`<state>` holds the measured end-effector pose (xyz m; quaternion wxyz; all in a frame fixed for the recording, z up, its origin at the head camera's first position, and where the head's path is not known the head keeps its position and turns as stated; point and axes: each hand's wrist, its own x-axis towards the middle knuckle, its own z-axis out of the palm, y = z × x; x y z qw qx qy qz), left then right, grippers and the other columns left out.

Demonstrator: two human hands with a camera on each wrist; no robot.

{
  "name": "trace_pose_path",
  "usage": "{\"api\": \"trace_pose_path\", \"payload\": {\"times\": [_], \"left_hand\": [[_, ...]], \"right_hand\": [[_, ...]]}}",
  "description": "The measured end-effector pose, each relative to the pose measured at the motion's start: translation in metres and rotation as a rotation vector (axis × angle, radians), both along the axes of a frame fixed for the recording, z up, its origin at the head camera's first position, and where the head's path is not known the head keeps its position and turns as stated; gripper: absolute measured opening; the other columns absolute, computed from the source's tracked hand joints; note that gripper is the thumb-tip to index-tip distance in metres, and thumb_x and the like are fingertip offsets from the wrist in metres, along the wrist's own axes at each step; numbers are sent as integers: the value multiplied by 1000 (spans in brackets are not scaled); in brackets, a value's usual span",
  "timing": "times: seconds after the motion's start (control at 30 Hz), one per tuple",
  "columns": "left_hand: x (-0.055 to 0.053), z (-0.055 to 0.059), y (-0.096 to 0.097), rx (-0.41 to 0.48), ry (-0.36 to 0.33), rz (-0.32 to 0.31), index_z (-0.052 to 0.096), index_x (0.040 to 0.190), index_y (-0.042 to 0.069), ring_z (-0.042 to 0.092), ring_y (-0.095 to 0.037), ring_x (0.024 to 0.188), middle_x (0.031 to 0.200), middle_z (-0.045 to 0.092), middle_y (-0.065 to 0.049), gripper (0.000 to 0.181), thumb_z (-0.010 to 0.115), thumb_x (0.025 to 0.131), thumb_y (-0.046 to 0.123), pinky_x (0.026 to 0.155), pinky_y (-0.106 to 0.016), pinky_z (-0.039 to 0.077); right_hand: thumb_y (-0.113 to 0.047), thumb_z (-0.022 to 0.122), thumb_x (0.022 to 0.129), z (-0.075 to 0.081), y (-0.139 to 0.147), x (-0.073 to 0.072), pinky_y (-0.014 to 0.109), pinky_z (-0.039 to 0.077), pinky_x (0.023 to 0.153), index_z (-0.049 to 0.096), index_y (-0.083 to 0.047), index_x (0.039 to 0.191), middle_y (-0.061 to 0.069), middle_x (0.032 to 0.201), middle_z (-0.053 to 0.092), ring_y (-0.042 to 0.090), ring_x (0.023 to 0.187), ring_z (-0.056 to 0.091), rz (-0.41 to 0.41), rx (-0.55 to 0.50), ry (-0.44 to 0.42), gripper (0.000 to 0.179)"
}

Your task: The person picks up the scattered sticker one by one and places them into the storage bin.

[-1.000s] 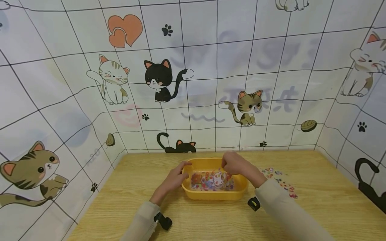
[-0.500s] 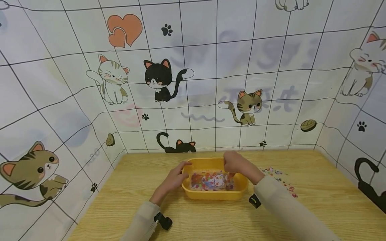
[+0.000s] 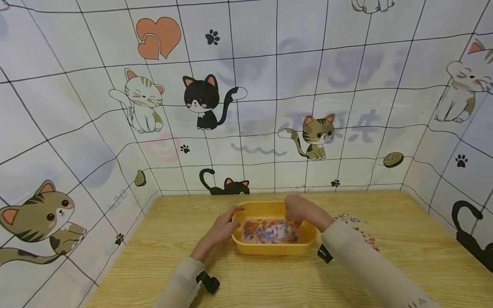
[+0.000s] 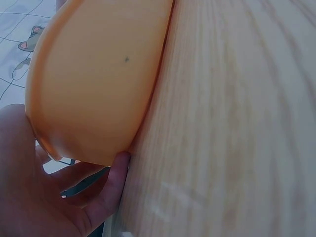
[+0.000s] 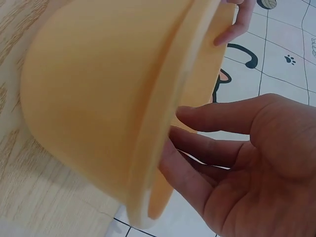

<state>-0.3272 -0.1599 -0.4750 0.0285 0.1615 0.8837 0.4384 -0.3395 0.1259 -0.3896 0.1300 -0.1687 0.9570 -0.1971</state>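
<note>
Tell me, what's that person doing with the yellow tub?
A person is busy with a yellow tub on a wooden table. The left grip holds its left end, and the right grip reaches inside, where there are tiny colourful bits and a white animal-shaped piece. You can't see whether the right grip is pinching anything. More scattered bits lie on the table, right of the tub.

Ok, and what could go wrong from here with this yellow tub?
The right hand, reaching into the tub, might flick small pieces over its rim. The right sleeve lies close to loose bits on the table and could scatter them. Pushing hard might slide the tub, though the left hand grips one end.
</note>
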Motion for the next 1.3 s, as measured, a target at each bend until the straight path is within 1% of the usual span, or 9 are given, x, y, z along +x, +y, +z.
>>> {"api": "trace_pose_path", "payload": {"times": [0.13, 0.2, 0.33, 0.57, 0.73, 0.9, 1.07, 1.23, 1.3], "left_hand": [[0, 0, 0, 1, 12, 2, 54, 145, 21, 57, -22, 84, 156, 50, -15, 49, 53, 96, 15, 64, -33, 45], [0, 0, 0, 2, 12, 0, 54, 145, 20, 57, -23, 81, 155, 51, -16, 49, 53, 96, 15, 64, -34, 45], [1, 2, 0, 3, 9, -4, 54, 146, 20, 51, -18, 69, 151, 54, -17, 49, 53, 97, 15, 63, -33, 44], [0, 3, 0, 11, 4, -9, 53, 147, 18, 45, -15, 60, 146, 56, -19, 49, 52, 98, 15, 60, -32, 44], [2, 3, -1, 14, 0, -16, 52, 148, 18, 42, -13, 55, 138, 60, -20, 50, 52, 98, 15, 55, -30, 44], [2, 3, 0, 15, -6, -17, 53, 147, 18, 43, -13, 57, 138, 60, -19, 50, 52, 98, 15, 54, -30, 44], [1, 3, 0, 10, 2, -8, 53, 147, 19, 48, -15, 64, 150, 54, -16, 49, 52, 98, 15, 60, -32, 45], [1, 2, 1, -7, 20, -1, 54, 146, 19, 50, -20, 72, 152, 54, -14, 50, 53, 97, 15, 66, -34, 44], [1, 1, 1, -21, 29, 2, 54, 145, 19, 52, -19, 81, 152, 54, -14, 50, 53, 96, 15, 71, -34, 44]], "right_hand": [[4, 58, 89, 1, -3, -2, 28, 54, 50, 46, -13, 60, -3, 47, 39, 19, 47, 63, -23, 29, -47, 35], [2, 58, 89, -1, -3, -4, 28, 55, 51, 53, -9, 64, -2, 49, 43, 15, 45, 58, -38, 44, -64, 28], [-1, 59, 90, -5, -3, -7, 24, 51, 48, 63, -4, 73, -2, 51, 43, 12, 44, 49, -57, 63, -78, 17], [-1, 55, 93, -11, -1, -9, 21, 38, 43, 67, 0, 77, -2, 51, 42, 10, 44, 40, -45, 96, -77, 19], [-5, 62, 93, -15, -1, -11, 22, 38, 44, 68, 1, 79, -2, 51, 42, 10, 44, 39, -52, 113, -98, 16], [-6, 65, 92, -19, -2, -10, 23, 40, 46, 68, -1, 80, -1, 53, 44, 12, 47, 43, -56, 115, -104, 13], [-6, 63, 93, -20, -3, -9, 22, 39, 45, 64, -3, 74, -1, 52, 45, 13, 48, 45, -48, 142, -78, 20], [-5, 63, 91, -21, -3, -7, 22, 38, 44, 66, -3, 77, 1, 56, 50, 13, 49, 47, -53, 153, -71, 14], [-5, 63, 90, -22, -4, -6, 22, 38, 44, 65, -4, 78, 1, 58, 51, 13, 49, 47, -54, 156, -69, 12]]}}
